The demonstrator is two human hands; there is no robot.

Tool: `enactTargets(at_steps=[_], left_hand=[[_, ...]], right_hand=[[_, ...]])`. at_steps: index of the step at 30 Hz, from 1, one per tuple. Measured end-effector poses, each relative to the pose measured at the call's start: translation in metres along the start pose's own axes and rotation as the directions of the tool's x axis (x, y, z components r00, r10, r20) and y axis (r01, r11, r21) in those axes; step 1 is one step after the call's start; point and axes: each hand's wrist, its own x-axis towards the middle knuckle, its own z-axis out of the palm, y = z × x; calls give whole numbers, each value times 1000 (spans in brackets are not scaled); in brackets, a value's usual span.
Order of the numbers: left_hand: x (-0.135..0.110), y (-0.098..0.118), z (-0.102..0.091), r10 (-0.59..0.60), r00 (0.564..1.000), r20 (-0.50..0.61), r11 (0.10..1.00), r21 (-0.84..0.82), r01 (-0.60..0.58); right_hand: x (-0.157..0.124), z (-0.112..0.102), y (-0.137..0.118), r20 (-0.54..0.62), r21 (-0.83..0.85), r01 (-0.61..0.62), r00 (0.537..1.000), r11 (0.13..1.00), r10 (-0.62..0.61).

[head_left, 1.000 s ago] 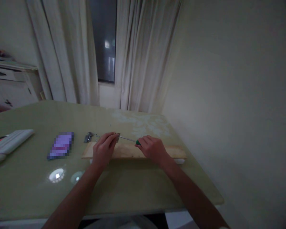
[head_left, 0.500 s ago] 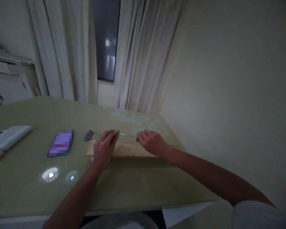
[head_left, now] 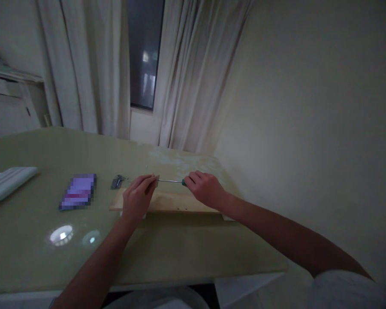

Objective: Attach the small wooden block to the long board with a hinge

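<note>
Left hand [head_left: 135, 199]: resting on the near part of the wooden board [head_left: 170, 202], thumb and forefinger pinched together at the bare end of the screwdriver's shaft; too small to tell whether a little part sits between them.
Right hand [head_left: 204, 191]: curled tight around the handle, knuckles up, forearm stretched across the table's right corner.
Screwdriver [head_left: 170, 181]: held level between the two hands, thin metal shaft pointing from the right hand toward the left fingertips, a sliver of green handle showing just past the right thumb.
Board: flat on the table [head_left: 180, 249], under both hands, its long side running from one hand to the other.
Small metal piece [head_left: 117, 182]: on the tabletop just beyond the left hand's outer side, close to the board's far left corner.
Blurred purple patch [head_left: 78, 192]: further out on that side, apart from the board.
White bar [head_left: 10, 179]: well beyond the purple patch, at the edge of view.
Curtains [head_left: 186, 77]: ahead of both hands, framing a dark window [head_left: 144, 51].
</note>
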Motion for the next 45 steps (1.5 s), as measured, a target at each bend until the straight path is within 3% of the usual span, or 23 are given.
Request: enactTargets(at_steps=[6, 8, 10, 12, 14, 18, 22, 24, 29, 32, 37, 39, 42, 45], left_hand=[[0, -6, -1, -13, 1000, 15, 1000, -9, 13], [0, -6, -2, -29, 999, 28, 999, -15, 29], [0, -4, -3, -48, 998, 42, 999, -18, 48], [0, -2, -2, -70, 996, 47, 997, -11, 70], [0, 0, -1, -87, 995, 38, 996, 5, 87], [-1, -3, -1, -43, 999, 18, 999, 9, 43], [1, -7, -3, -21, 1000, -4, 1000, -19, 21], [1, -6, -4, -32, 999, 6, 999, -27, 32], [-1, -4, -2, -73, 997, 14, 997, 10, 73], [-2, -6, -1, -40, 999, 1, 998, 47, 40], [1, -10, -4, 39, 998, -45, 998, 58, -36], [1, -9, -5, 37, 998, -43, 998, 59, -34], [0, -7, -2, 21, 1000, -3, 998, 59, -21], [-2, -7, 0, -7, 1000, 17, 997, 77, 5]], right_hand=[[6, 7, -11, 201, 221, -99, 978, 970, 53], [5, 10, -12, 202, 238, -92, 978, 967, 43], [2, 11, -11, 116, 148, -44, 993, 988, 27], [-1, 11, -10, 23, -49, 46, 999, 998, -45], [-1, 10, -9, -1, -148, 104, 994, 983, -106], [6, 12, -9, 117, 175, -37, 993, 984, 17], [13, 18, -5, 264, 324, -87, 964, 942, -2], [11, 19, -1, 237, 313, -87, 971, 946, 11], [-1, 18, 0, 16, 125, -85, 996, 989, 83], [-2, 20, -5, 33, 173, -96, 995, 980, 92], [4, 26, -13, 201, 327, -122, 978, 937, 57], [4, 26, -12, 202, 350, -134, 977, 927, 66], [0, 23, -7, 16, 153, -102, 995, 983, 101], [-4, 20, -3, -84, -140, 8, 996, 990, -20]])
